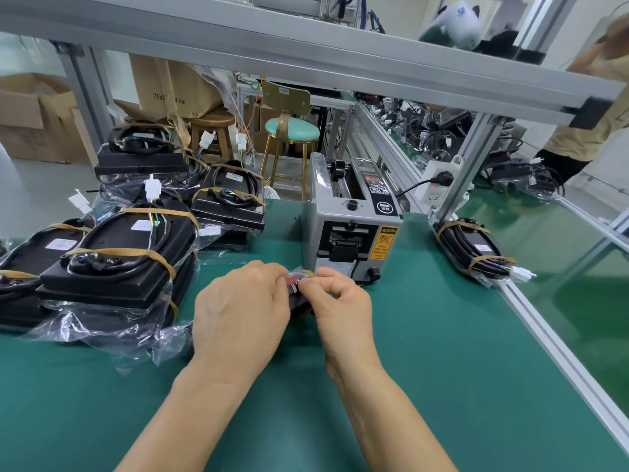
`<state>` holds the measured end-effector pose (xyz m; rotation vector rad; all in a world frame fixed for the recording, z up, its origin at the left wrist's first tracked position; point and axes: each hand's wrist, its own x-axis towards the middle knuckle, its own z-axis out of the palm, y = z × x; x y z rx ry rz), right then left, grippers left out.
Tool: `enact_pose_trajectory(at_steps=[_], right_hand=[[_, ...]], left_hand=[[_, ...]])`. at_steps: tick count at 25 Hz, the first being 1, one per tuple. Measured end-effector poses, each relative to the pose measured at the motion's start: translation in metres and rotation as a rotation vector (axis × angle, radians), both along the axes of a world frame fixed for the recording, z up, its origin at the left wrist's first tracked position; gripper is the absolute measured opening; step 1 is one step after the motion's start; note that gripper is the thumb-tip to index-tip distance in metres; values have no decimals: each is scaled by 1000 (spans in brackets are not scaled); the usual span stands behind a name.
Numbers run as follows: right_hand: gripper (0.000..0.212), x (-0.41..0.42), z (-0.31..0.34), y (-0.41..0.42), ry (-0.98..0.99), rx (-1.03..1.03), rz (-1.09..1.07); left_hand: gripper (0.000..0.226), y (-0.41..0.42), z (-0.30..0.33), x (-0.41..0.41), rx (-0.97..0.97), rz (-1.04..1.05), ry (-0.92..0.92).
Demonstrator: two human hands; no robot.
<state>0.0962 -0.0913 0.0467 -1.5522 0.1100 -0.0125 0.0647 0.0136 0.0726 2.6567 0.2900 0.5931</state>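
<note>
A grey tape dispenser stands on the green surface toward its back edge, just behind the hands, its front slot facing them; its black cord runs back to a white socket block fixed on the aluminium frame at the back right corner. Along the left edge lie stacked black units in clear bags, bound with tan rubber bands, their loose film spilling close beside the left wrist; a single bagged unit lies at the right edge, well apart from the hands. Nothing lies between the camera and the hands, though the hands themselves hide most of what they hold.

The wrapped piece, dark with a red patch under clear film, sits near the middle of the surface, just in front of the dispenser; the left hand curls over it, fingertips pinching the film from the left; the right hand pinches it from the right between thumb and bent forefinger, the other fingers curled in; both grips are closed tight on the piece.
</note>
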Motion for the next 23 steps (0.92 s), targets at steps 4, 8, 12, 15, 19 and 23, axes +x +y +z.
enact_pose_trajectory(at_steps=[4, 8, 12, 15, 19, 23], right_hand=[[17, 2, -5, -1, -14, 6, -9], [17, 3, -6, 0, -27, -18, -7], [19, 4, -6, -1, -23, -23, -20], [16, 4, -7, 0, -12, -10, -42], [18, 5, -11, -2, 62, 164, -85], [19, 3, -12, 1, 8, 75, -14]], left_hand=[[21, -1, 3, 0, -37, 16, -21], [19, -2, 4, 4, -68, 39, -20], [17, -4, 4, 10, -75, 65, -26], [15, -4, 4, 10, -78, 81, -44], [14, -2, 1, 11, -97, 73, -56], [13, 1, -1, 12, -94, 70, -48]])
